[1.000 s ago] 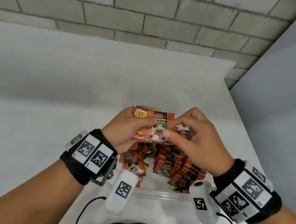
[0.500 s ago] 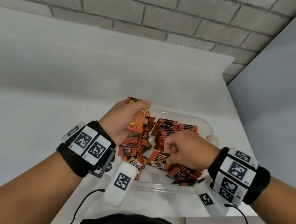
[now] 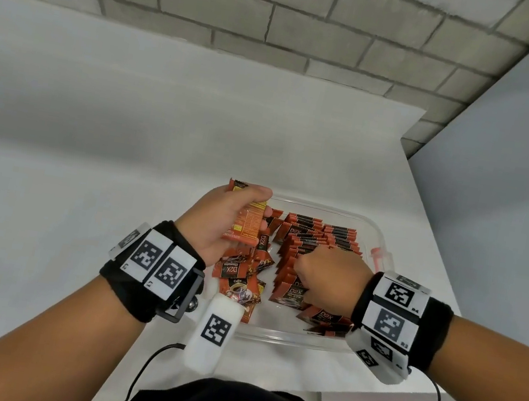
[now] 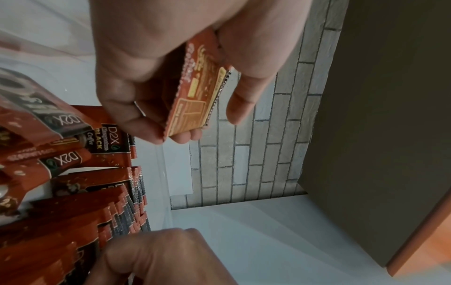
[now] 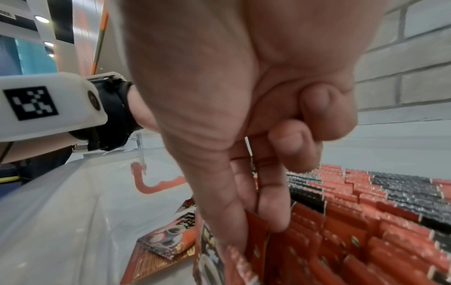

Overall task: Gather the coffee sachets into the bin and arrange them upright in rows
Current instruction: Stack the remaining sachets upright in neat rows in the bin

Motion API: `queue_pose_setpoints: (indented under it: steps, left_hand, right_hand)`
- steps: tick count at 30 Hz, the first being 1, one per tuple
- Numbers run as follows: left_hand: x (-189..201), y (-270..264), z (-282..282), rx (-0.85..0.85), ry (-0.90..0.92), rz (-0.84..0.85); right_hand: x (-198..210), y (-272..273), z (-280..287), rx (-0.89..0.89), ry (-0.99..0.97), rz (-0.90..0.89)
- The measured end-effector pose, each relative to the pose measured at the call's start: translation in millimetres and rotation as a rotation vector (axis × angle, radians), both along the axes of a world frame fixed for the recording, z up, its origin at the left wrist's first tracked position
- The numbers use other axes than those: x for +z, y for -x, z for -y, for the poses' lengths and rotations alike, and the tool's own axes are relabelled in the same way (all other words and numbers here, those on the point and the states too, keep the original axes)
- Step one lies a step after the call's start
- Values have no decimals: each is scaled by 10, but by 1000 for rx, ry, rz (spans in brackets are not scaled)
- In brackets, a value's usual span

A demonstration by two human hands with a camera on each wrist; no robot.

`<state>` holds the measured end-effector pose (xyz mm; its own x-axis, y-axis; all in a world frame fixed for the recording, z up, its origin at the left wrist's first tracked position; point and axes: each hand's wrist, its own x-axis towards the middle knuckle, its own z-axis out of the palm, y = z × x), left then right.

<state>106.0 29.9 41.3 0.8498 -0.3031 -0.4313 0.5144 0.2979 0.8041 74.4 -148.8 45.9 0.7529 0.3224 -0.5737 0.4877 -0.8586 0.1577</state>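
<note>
A clear plastic bin (image 3: 376,232) holds orange-and-black coffee sachets. Rows of upright sachets (image 3: 314,239) fill its right side, and loose sachets (image 3: 238,282) lie in a heap at its left. My left hand (image 3: 254,214) hovers over the bin's left edge and grips a small stack of sachets (image 4: 195,92) between thumb and fingers. My right hand (image 5: 249,227) is down in the near end of the rows (image 5: 366,212). Its thumb and forefinger pinch the top of an upright sachet (image 5: 209,250), and the other fingers are curled.
The bin stands near the front right corner of a white table (image 3: 87,172), below a brick wall (image 3: 284,23). A red latch (image 3: 377,253) sits on the bin's right rim. One sachet (image 5: 165,244) lies flat on the bin floor beside my right hand.
A second ago both hands held the sachet stack above the bin. My right hand has dropped into the rows; my left hand keeps the stack, turned edge-on at the left.
</note>
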Motion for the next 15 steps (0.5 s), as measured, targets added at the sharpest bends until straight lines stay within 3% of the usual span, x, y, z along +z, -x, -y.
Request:
queue_pose_setpoints:
  steps: [15]
  left_hand:
    - [-8, 49, 21, 0, 3, -15]
  right_hand:
    - [12, -31, 30, -62, -4, -24]
